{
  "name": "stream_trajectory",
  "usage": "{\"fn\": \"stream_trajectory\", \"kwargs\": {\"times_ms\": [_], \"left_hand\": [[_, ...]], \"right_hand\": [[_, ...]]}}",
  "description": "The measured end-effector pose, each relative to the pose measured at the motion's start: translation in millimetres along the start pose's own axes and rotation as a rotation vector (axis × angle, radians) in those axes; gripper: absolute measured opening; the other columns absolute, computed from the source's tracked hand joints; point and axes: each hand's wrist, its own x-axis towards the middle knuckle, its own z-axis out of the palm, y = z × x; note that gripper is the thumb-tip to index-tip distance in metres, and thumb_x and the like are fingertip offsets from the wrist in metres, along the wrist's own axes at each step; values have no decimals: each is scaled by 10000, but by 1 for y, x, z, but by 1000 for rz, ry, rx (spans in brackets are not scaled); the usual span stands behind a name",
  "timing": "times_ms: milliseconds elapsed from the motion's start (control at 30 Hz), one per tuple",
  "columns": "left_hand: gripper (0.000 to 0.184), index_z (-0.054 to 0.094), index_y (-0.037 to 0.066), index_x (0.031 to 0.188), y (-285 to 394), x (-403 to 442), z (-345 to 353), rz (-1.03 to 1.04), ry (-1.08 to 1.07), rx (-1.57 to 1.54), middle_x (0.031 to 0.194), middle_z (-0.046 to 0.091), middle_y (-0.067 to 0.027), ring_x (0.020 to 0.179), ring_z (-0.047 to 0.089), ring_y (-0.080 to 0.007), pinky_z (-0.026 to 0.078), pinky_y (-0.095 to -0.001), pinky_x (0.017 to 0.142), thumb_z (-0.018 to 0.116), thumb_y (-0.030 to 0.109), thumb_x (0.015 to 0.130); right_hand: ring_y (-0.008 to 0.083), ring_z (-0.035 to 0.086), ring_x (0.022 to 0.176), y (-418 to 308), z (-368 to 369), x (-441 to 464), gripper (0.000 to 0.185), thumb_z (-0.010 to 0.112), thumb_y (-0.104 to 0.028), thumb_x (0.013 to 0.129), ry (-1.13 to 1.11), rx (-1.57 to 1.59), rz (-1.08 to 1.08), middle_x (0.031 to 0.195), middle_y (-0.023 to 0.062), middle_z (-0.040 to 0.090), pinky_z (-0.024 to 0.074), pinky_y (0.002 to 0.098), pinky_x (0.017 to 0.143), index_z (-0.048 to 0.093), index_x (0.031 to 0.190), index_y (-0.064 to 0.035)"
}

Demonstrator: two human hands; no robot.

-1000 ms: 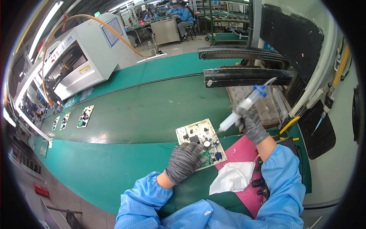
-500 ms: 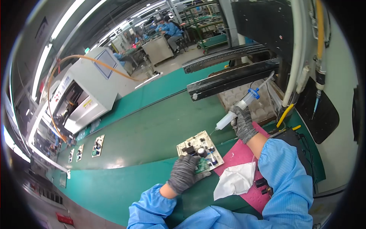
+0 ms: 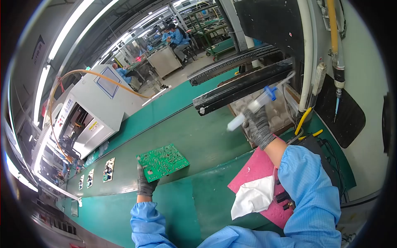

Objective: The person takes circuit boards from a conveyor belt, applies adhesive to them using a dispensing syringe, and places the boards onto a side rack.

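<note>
A circuit board (image 3: 163, 162) shows its green solder side, tilted above the near edge of the dark green belt. My left hand (image 3: 145, 182), in a grey striped glove, grips the board at its left edge, the fingers partly hidden behind it. My right hand (image 3: 257, 126), gloved alike, is wrapped round a clear syringe (image 3: 236, 122) with white contents and a blue collar. The syringe points down and left, well away from the board. Below my right hand lies a pink mat (image 3: 244, 175) with a crumpled white cloth (image 3: 253, 197) on it.
Three boards lie on the belt (image 3: 198, 136) at left, the nearest one (image 3: 108, 169) largest. A white machine (image 3: 97, 103) stands beyond them. Black rails (image 3: 244, 87) jut over the belt above a grey tray (image 3: 273, 113). A yellow-handled tool hangs at right. People in blue sit far off.
The board has turned from component side to green underside and moved left with my left hand. My right hand and the syringe have shifted slightly up and left. The view has tilted.
</note>
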Motion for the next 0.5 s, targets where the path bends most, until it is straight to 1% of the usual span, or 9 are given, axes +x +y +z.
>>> {"fn": "stream_trajectory", "kwargs": {"times_ms": [67,100,133,167,233,267,367,400,500], "left_hand": [[598,445,148,1166,-19,6,-47,-52,72,-141,1108,521,-75,977,518,-244,443,-424,824,437,594,768],[609,436,145,1177,-23,2,-48,-78,113,-214,1120,518,-76,988,515,-252,439,-433,834,434,596,767],[616,435,131,1179,-30,2,-46,-54,94,-237,1140,513,-87,1014,509,-264,441,-438,833,420,595,775],[601,441,130,1171,-32,-1,-46,-38,119,-212,1115,525,-81,986,524,-253,462,-419,808,400,589,787],[574,451,128,1155,-32,-9,-36,-8,166,-166,1065,549,-68,928,554,-229,502,-380,758,360,578,811],[561,440,104,1160,-32,-12,-36,-9,128,-197,1074,538,-84,936,551,-237,496,-384,783,462,529,793],[568,424,70,1160,-37,-12,-42,10,161,-126,1075,528,-107,943,546,-250,481,-400,811,594,426,753],[584,411,42,1157,-38,-11,-42,18,111,-223,1064,526,-122,957,539,-260,466,-409,837,671,321,716],[575,411,40,1154,-43,-10,-49,16,93,-211,1064,525,-120,966,533,-263,451,-412,862,671,307,717]], "right_hand": [[105,504,637,-20,-11,14,435,631,-147,756,12,-132,-64,862,54,500,424,217,430,357,1086,-75],[117,517,677,-26,-16,20,446,634,-149,756,14,-199,-93,885,61,500,446,226,466,356,1096,-69],[135,521,728,-23,-19,22,456,639,-154,756,78,-215,-114,903,73,500,454,242,554,357,1100,-53],[154,525,780,-19,-22,25,467,643,-159,756,143,-232,-133,920,86,501,462,257,642,357,1104,-36],[155,518,796,-19,-24,23,473,645,-159,756,180,-271,-125,920,93,502,451,259,684,354,1102,-21],[154,514,798,-20,-25,23,476,646,-159,756,194,-313,-123,919,97,502,446,257,696,351,1101,-14],[164,513,793,-17,-31,29,486,653,-159,749,156,-374,-208,922,104,504,444,267,707,349,1098,-11],[180,512,795,-14,-33,29,480,656,-159,746,149,-462,-294,929,112,505,440,284,725,354,1088,-7],[192,516,787,-10,-34,29,457,656,-163,746,183,-560,-401,904,114,513,435,296,742,372,1063,3]]}}
